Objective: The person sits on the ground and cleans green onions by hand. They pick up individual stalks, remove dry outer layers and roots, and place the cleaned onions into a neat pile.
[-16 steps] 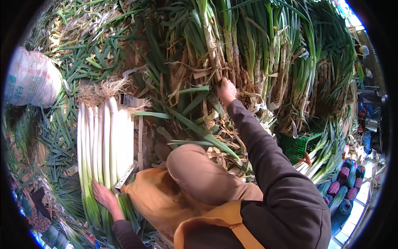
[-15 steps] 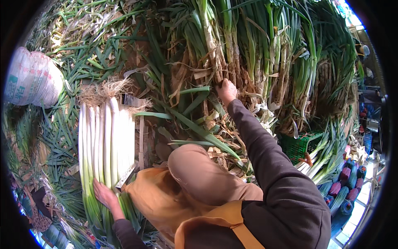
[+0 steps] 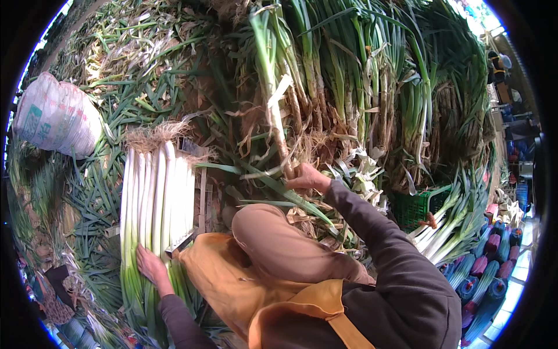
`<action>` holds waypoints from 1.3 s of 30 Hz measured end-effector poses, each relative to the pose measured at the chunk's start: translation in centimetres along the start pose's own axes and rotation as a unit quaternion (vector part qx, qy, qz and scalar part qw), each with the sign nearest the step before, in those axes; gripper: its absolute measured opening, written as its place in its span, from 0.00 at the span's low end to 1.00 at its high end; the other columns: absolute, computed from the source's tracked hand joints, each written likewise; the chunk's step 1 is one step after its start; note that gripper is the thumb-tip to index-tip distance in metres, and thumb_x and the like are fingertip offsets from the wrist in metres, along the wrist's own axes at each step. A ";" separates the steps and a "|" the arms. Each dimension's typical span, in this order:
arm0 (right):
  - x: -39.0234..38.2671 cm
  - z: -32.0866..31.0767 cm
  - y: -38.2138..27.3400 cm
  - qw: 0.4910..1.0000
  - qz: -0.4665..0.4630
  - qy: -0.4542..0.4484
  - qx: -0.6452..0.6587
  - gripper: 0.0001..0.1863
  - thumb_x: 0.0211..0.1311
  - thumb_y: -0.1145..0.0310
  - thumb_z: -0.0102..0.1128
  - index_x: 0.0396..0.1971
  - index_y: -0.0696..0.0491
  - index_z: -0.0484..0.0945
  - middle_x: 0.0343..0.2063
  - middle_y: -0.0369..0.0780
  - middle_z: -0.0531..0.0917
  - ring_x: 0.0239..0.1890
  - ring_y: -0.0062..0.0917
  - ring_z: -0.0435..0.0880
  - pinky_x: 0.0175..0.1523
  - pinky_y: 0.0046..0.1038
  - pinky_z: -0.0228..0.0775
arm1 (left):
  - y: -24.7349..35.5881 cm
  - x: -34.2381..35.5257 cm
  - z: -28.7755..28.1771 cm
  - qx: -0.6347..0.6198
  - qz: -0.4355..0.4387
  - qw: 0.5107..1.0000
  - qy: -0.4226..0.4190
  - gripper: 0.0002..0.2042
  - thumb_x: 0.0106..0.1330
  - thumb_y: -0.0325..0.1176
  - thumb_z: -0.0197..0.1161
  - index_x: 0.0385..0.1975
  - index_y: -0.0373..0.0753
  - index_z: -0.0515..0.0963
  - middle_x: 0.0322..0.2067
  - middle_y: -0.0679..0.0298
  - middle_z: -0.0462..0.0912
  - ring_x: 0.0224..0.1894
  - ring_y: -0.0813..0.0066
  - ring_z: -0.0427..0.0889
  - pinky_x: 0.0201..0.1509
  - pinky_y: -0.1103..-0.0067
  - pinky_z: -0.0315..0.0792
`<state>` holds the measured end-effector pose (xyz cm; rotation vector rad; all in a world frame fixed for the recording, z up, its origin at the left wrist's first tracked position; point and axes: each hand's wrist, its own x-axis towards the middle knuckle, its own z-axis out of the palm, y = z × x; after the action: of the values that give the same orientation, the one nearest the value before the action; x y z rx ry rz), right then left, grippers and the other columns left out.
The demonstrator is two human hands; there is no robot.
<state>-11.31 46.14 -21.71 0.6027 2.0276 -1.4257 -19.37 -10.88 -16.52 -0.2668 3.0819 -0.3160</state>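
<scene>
My right hand [image 3: 308,177] has slid a little lower, fingers closed around the stalk of a dirty leek [image 3: 278,125] in the unpeeled pile, drawing it free. My left hand [image 3: 151,264] stays flat and open on the cleaned white leeks [image 3: 156,195].

Right hand [image 3: 308,177] in a grip on an untrimmed leek [image 3: 273,99], left hand [image 3: 151,264] seemingly flat atop cleaned leeks [image 3: 157,192].

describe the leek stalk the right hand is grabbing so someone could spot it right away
Start at the big heap of untrimmed leeks filling the top of the view. At its lower edge, above the person's bent knee, the right hand grips one stalk. Unlike the packed stalks around it, it slants alone up to the left, pale with dry, peeling outer leaves.
</scene>
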 end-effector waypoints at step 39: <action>-6.5 -2.1 8.6 0.918 -0.029 0.128 0.374 0.10 0.59 0.66 0.63 0.31 0.58 0.80 0.19 0.35 0.79 0.18 0.18 0.75 0.22 0.22 0.64 | -0.6 1.2 0.0 -0.056 -0.040 0.996 -0.051 0.21 0.70 0.34 0.53 0.61 0.36 0.69 0.58 0.52 0.75 0.61 0.53 0.72 0.62 0.63 0.66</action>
<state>-1.31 50.73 -22.57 1.0926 1.6306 -2.2705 -20.41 -11.67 -16.37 -0.3971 2.9976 -0.1265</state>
